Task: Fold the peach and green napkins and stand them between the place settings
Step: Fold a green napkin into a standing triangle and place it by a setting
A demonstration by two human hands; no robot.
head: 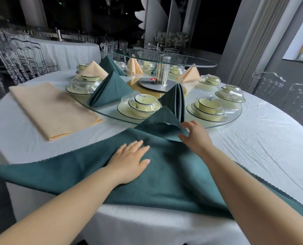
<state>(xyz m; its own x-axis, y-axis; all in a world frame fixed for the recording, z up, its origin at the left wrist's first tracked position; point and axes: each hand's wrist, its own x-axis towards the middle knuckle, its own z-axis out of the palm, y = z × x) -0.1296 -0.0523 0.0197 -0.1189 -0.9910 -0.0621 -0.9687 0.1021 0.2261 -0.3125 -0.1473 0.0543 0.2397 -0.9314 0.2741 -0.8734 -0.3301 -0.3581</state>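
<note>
A large green napkin (173, 179) lies spread over the near edge of the white table (264, 138). My left hand (129, 161) presses flat on its middle. My right hand (195, 135) pinches a lifted corner flap at the napkin's far point, close to the glass turntable's rim. A flat folded peach napkin (53, 108) lies on the left of the table. Several folded green (110, 89) and peach (189, 74) napkins stand between wrapped place settings (142, 105) on the glass turntable (235, 119). Another folded green napkin (175, 99) stands just beyond my right hand.
A raised glass tier on a metal post (163, 71) stands at the turntable's centre. Clear chairs (265, 84) flank the table on the right and left. Another white-clothed table (67, 52) is at the back left.
</note>
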